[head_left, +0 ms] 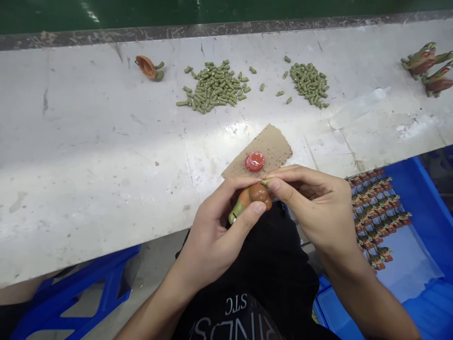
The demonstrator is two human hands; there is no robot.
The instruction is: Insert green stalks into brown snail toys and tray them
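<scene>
My left hand (221, 226) is closed around a small turtle figurine (256, 194) with a brown shell and a green head pointing down and left. Between the thumb and finger of my right hand (311, 203) is a small green peg-like piece (266, 181), touching the upper edge of the shell. Its far end is hidden by my fingers. Just beyond my hands, a red cap-like dish (255, 161) with a glossy wet-looking surface sits on a torn piece of cardboard (274, 141).
Two piles of small green pieces, a left pile (217, 87) and a right pile (309, 84), lie farther back. A brown shell part (146, 67) lies at left, painted figurines (424, 61) at far right. A blue crate (430, 203) with rows of figurines stands below the table's right edge.
</scene>
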